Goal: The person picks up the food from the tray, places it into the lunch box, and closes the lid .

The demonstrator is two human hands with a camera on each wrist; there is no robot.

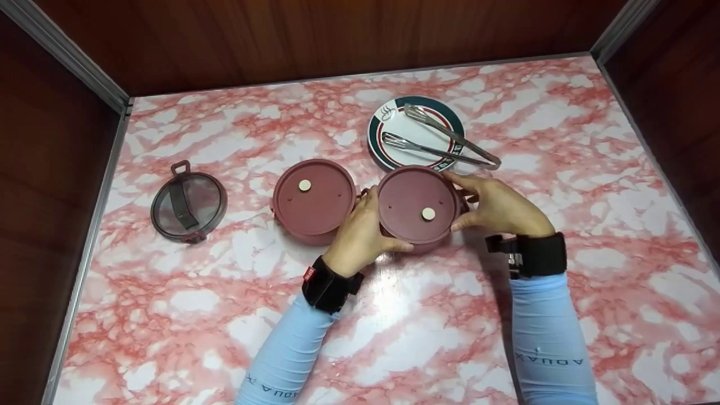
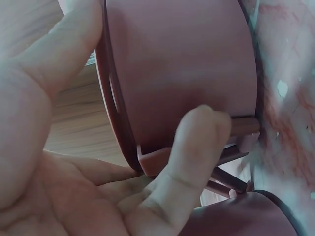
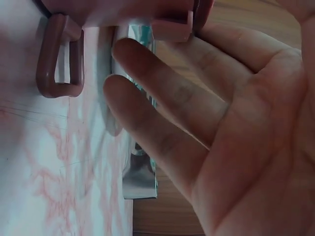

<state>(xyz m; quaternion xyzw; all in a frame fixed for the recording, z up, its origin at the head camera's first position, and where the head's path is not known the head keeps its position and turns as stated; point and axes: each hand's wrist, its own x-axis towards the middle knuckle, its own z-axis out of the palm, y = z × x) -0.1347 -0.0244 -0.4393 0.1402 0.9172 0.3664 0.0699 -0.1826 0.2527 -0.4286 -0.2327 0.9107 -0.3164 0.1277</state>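
Both hands are at a round mauve lidded pot (image 1: 408,188) with a cream knob on its lid. My left hand (image 1: 360,230) grips its left side, thumb along the front rim. In the left wrist view a fingertip lies against the pot wall (image 2: 182,59), close to a side tab. From the right, my right hand (image 1: 498,205) holds the lid's edge between thumb and forefinger. Its other fingers (image 3: 167,125) extend below a lid tab (image 3: 172,30), beside a loop handle (image 3: 47,61). A second mauve pot (image 1: 315,211), also lidded, stands just left of the left hand.
Behind the gripped pot lies a green-rimmed plate (image 1: 430,104) with metal tongs (image 1: 462,139) across it, their joined end overhanging the right rim. A round see-through lid (image 1: 205,199) with a dark strap handle sits far left. Wooden panels (image 1: 337,39) border the marbled table (image 1: 225,337).
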